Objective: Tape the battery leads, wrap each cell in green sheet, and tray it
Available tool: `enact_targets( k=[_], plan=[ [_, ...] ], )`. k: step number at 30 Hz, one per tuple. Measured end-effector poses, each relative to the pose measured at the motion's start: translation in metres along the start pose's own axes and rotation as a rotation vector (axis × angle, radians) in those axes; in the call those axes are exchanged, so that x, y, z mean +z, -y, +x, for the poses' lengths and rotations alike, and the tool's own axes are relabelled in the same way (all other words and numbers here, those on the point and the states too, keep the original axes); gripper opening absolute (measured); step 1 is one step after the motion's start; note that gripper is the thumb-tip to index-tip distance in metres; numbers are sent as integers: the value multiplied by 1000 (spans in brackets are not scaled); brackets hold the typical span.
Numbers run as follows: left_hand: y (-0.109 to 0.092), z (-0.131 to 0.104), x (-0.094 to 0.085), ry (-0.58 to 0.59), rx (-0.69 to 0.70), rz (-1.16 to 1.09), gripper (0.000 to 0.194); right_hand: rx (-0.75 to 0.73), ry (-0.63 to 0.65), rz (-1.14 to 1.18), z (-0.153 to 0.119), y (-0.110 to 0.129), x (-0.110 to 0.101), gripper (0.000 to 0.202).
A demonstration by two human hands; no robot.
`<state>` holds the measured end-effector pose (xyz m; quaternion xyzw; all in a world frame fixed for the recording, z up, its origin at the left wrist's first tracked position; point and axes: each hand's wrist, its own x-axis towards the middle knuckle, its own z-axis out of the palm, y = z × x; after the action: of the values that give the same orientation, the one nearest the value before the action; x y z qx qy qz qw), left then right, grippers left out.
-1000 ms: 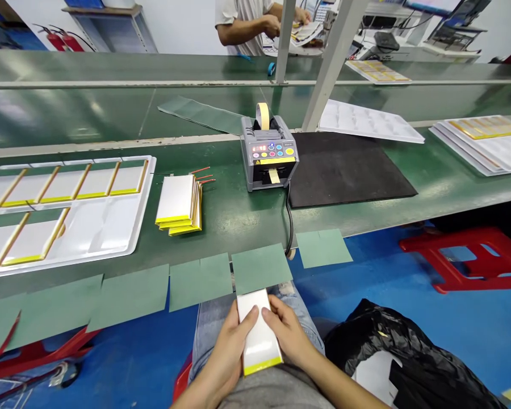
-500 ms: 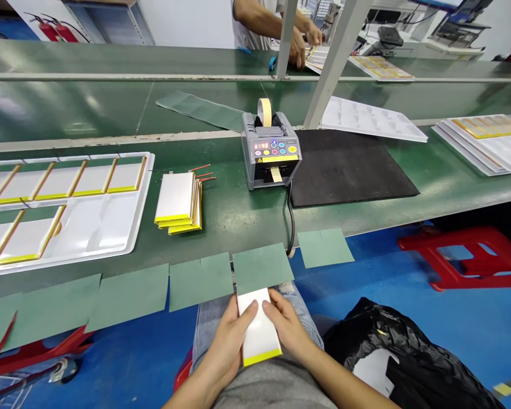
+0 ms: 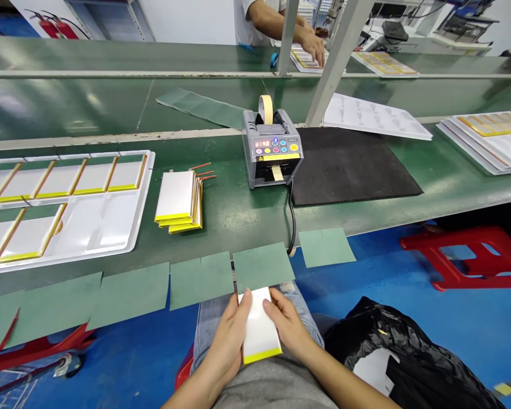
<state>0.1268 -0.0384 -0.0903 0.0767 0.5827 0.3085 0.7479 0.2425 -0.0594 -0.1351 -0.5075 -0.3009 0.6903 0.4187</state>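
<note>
A white flat block [image 3: 259,329] with a yellow strip along its near end is held over the lap. My left hand [image 3: 232,326] grips its left side, thumb along the edge of the top face. On the right side my right hand [image 3: 287,321] holds it, thumb on the white face. The fingers beneath are hidden. Just beyond the block a green paper sheet [image 3: 263,266] hangs over the table edge. A stack of similar white blocks [image 3: 174,196] with red wires lies on the table, left of a grey tape dispenser [image 3: 272,150].
A white tray [image 3: 142,213] with several blocks is at the left. A black mat [image 3: 349,170] lies right of the dispenser. More green sheets [image 3: 132,292] line the front edge. A black bag [image 3: 409,358] and red stool [image 3: 472,258] stand at right. Another person's hand [image 3: 313,48] works behind.
My left thumb has moved up and left, towards the block's left edge. The block stays in both hands. Across the table, the other person's hand has lowered over a tray.
</note>
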Motion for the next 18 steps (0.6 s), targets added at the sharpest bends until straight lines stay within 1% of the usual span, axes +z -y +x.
enact_targets(
  k=[3, 7, 11, 12, 13, 14, 15, 17, 18],
  plan=[
    [-3, 1, 4, -84, -10, 44, 38, -11, 4, -12, -1, -2, 0, 33],
    [-7, 1, 11, -100, 24, 71, 33, -35, 9, -38, -1, 1, 1, 31],
    [-9, -7, 14, -106, 25, 89, 39, -59, 5, -95, -6, 14, 4, 29],
    [-10, -13, 14, -109, 39, 109, 41, -78, -3, -140, -9, 20, 6, 28],
    [-11, -19, 12, -101, 85, 156, 41, -114, -2, -209, -13, 26, 7, 27],
    [-14, -27, 9, -78, 161, 228, 42, -179, 22, -286, -19, 32, 8, 26],
    [-17, -36, 5, -33, 263, 321, 42, -281, 70, -358, -24, 39, 9, 26],
    [-29, -52, -4, 138, 472, 538, 40, -524, 191, -482, -33, 54, 8, 27],
    [-36, -58, -8, 240, 531, 640, 38, -618, 230, -520, -35, 61, 7, 30]
  ],
)
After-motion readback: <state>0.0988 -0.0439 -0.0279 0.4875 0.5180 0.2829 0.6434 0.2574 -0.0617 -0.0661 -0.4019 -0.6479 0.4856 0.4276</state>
